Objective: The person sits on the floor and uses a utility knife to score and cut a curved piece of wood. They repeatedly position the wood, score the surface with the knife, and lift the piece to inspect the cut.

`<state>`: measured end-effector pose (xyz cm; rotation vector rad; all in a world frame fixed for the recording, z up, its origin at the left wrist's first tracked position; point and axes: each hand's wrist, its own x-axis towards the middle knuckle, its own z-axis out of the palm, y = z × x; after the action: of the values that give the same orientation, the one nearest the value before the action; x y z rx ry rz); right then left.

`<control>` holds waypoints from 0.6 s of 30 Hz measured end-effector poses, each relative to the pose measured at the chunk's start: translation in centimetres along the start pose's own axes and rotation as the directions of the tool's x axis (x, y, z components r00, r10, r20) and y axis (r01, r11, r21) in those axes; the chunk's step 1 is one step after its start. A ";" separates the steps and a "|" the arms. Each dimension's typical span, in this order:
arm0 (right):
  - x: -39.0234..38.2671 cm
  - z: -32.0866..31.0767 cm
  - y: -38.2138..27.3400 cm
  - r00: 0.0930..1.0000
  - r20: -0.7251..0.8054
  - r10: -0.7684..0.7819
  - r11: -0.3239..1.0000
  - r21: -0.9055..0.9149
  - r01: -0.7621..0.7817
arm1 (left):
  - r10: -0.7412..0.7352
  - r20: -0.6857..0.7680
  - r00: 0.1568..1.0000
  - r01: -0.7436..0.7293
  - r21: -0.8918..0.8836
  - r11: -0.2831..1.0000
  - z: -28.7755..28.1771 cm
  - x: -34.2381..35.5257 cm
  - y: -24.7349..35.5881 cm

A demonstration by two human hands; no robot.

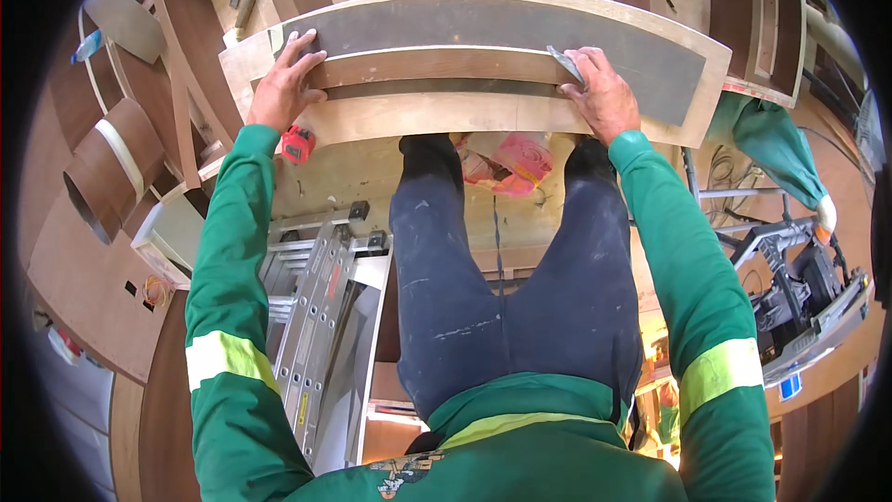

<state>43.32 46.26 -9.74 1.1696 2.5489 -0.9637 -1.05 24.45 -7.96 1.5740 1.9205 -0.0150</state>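
A long board [446, 116] of pale plywood lies across in front of me, with a dark grey sheet [465, 20] on its face. Along it runs a narrow brown wooden strip [437, 63]. My left hand [284, 85] is bent over the strip near its left end, fingers on the far side and thumb on the near side. At the other end, my right hand [602, 93] is closed around a thin grey flat tool [564, 65], whose kind I cannot make out, and rests against the strip's right end.
A red tape measure [297, 144] sits below my left wrist. An aluminium ladder [321, 316] lies at the left, near a brown cylinder [116, 167]. A pink plastic bag [509, 163] is between my legs. A saw machine [799, 288] with a green dust bag [776, 149] stands right.
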 end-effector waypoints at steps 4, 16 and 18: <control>0.2 -0.1 -0.2 1.000 0.010 -0.003 1.000 -0.002 0.003 | 0.015 -0.016 1.000 -0.014 0.030 0.999 0.0 0.0 -0.2; 0.4 -0.1 0.2 0.997 0.071 0.020 0.997 0.078 -0.025 | -0.016 0.014 1.000 0.015 0.043 0.999 -0.2 0.0 -0.1; 0.3 0.4 0.7 0.998 -0.012 0.062 0.992 0.112 -0.060 | -0.012 0.008 1.000 0.012 0.029 1.000 0.0 0.1 -0.1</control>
<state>43.59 46.53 -10.45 1.2812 2.4832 -1.0991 -1.21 24.54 -8.05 1.5789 1.9312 -0.0540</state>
